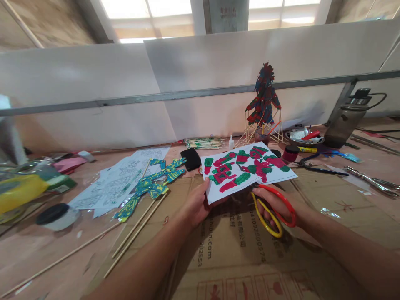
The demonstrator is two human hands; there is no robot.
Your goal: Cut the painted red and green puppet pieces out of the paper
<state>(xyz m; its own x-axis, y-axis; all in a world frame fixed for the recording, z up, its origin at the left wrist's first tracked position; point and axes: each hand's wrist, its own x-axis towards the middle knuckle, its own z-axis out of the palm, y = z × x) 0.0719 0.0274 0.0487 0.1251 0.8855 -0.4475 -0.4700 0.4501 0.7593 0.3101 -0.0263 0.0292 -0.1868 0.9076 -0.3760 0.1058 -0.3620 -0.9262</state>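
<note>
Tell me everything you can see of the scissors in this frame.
The scissors have a red loop handle and a yellow one, both smooth and plastic-looking. The right hand grips them, blade end pointing away from the person, at the near edge of the painted sheet, above the cardboard. The handles stand apart, suggesting parted blades, but these are too hidden to be sure.

The paper (250, 161) hides part of the left hand (199, 201); the left edge crops a yellow bag (23, 189).
</note>
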